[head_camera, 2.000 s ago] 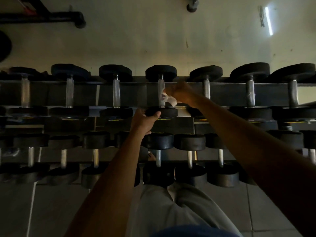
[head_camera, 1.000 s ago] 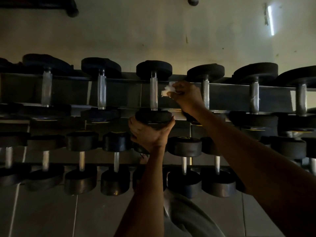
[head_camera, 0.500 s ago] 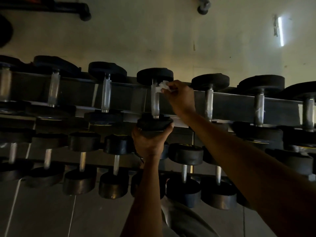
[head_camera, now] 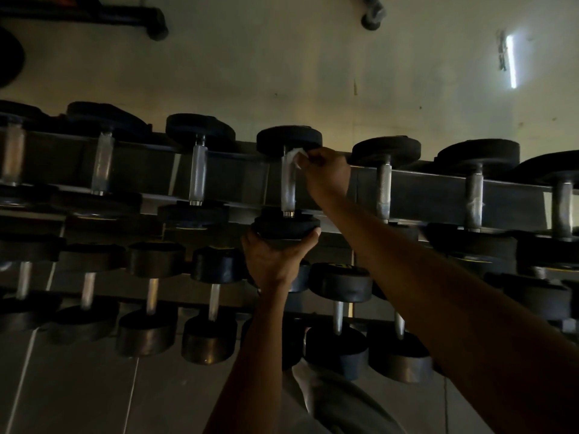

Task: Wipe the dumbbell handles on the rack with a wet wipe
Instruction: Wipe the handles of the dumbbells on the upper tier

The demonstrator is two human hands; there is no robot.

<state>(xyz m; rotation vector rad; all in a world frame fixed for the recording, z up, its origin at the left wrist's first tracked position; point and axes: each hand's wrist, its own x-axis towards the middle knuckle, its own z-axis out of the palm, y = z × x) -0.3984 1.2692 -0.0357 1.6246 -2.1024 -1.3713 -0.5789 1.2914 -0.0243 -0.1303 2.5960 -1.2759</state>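
Right hand (head_camera: 327,177) pinching wipe (head_camera: 294,158) against top of handle (head_camera: 288,186), just under far head. Left hand (head_camera: 275,256) cupped round near head (head_camera: 285,227) of same dumbbell, on upper rail of rack (head_camera: 438,195). Other dumbbells either side and below.

The one camera sits on my head and looks forward and down along both my arms at the rack (head_camera: 438,195). It is near: my forearms fill the lower right of the view, and my hands (head_camera: 329,173) reach out to the top row at about the middle. Beyond my hands is the wall (head_camera: 282,73); below them, the lower row, the floor (head_camera: 78,386) and my lap. The view is tilted, so the rack slopes down to my right.
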